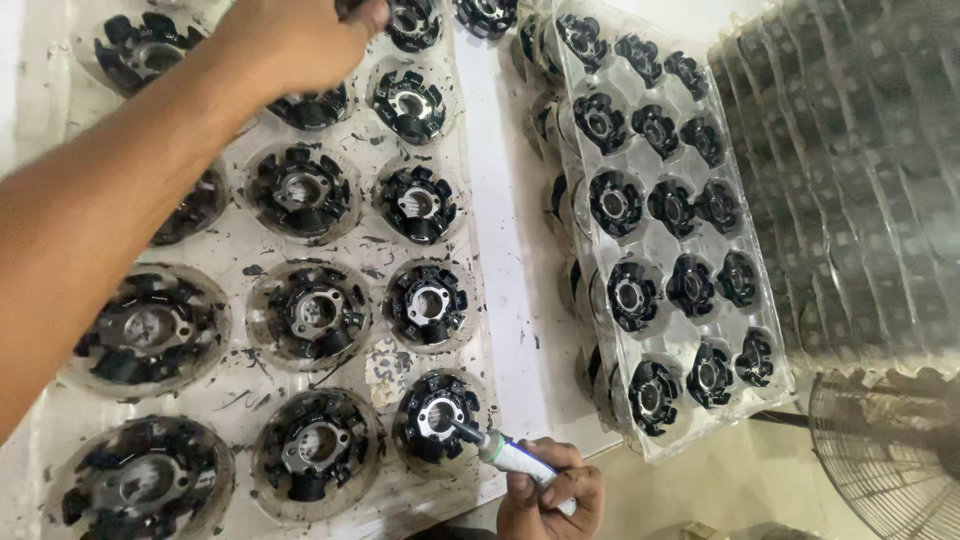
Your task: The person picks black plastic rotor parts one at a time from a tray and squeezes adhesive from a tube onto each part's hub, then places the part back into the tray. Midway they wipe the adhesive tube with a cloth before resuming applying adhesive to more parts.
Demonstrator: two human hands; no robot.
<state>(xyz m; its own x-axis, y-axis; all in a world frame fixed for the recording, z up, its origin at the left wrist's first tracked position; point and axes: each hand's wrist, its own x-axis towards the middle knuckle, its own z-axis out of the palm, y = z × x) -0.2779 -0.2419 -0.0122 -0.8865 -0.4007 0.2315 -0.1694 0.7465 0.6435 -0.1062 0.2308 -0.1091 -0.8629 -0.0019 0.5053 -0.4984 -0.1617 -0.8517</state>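
Across the table (pixel 505 250) lies your big clear tray (pixel 235 395), its wells filled with black stators, three to a row. Beside it, to the right, a second tray (pixel 672 235) leans tilted on a stack of others, loaded with smaller-looking stators, and a wire fan guard (pixel 885 455) sits at the lower right corner.

Your left arm runs diagonally from the lower left edge up over the tray, and your left hand (pixel 310 35) rests at the far end, near the top row. It looks closed around something dark at the upper edge, but the fingers are cut off by the frame, so you cannot tell what it grips, or whether it grips at all.

Your right hand (pixel 550 490) is at the near edge, off the tray's right corner, clenched around a white marker (pixel 510 455). The marker's long axis slants up and to the left, from your fist toward the tray, and its tip touches the metal hub of the near stator (pixel 438 415), the rightmost one in the nearest row. That stator lies up and left of your right hand, just beside it, and well apart from your left. So the right hand is much the nearer, and the next stator (pixel 428 303) in that column lies straight beyond the marker tip, farther from you.
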